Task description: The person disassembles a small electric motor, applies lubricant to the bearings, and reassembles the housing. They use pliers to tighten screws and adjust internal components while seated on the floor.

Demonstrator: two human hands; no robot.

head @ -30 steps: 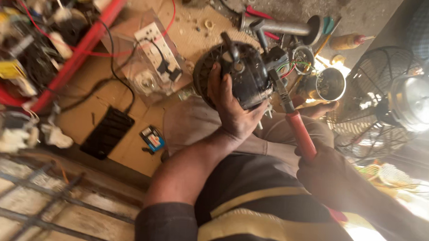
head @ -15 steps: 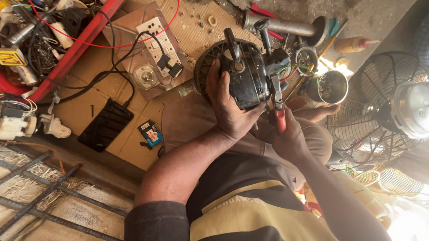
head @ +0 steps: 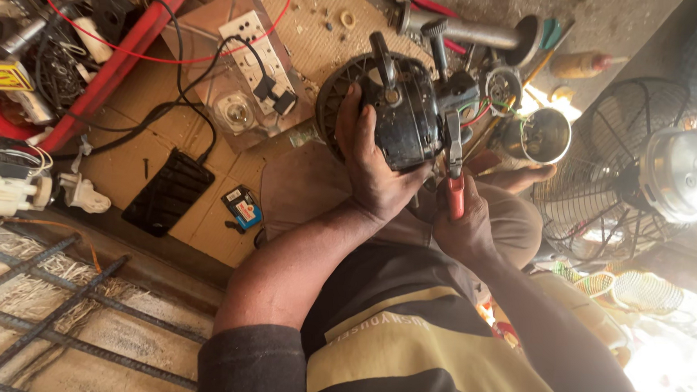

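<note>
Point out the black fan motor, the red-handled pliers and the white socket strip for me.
black fan motor (head: 402, 124): head view, on its dark housing.
red-handled pliers (head: 456, 194): head view, on the red grip.
white socket strip (head: 257, 51): head view, on its white face.

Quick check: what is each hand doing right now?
Left hand: closed around the black fan motor.
Right hand: closed on red-handled pliers, tips at the motor.

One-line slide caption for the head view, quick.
Left hand grips a black fan motor while right hand applies red-handled pliers.
</note>
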